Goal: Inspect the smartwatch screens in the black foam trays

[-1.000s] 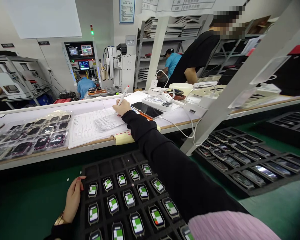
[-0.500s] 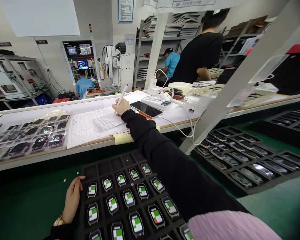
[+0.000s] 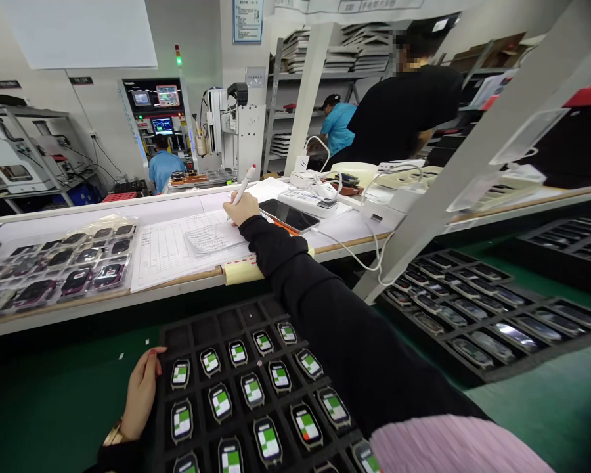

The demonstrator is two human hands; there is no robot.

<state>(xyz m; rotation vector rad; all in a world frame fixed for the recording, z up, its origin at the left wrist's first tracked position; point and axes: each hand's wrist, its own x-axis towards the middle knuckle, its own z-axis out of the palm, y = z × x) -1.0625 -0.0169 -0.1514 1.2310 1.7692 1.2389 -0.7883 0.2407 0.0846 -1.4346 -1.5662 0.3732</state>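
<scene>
My right hand (image 3: 242,209) is closed round a white pen (image 3: 245,184) with a red end, above written sheets on the shelf. A small handwritten note (image 3: 209,238) lies on a printed form (image 3: 152,253), left of that hand. My left hand (image 3: 142,391) rests at the left edge of a black foam tray (image 3: 203,408), its fingertips touching the rim and no object seen in it. Several watches (image 3: 253,390) with green and white screens sit in the tray's slots; slots along the far row hold none.
Packed watch cases (image 3: 79,276) lie on the shelf at left. A phone (image 3: 289,215), a power strip (image 3: 308,201) and white cables are right of my right hand. A slanted post (image 3: 423,197) stands right. More watch trays (image 3: 497,328) lie beyond it. People work behind.
My right hand and the pen have shifted slightly to the right. In the background, the person in black has moved right and turned. My left hand stays at the tray edge.
</scene>
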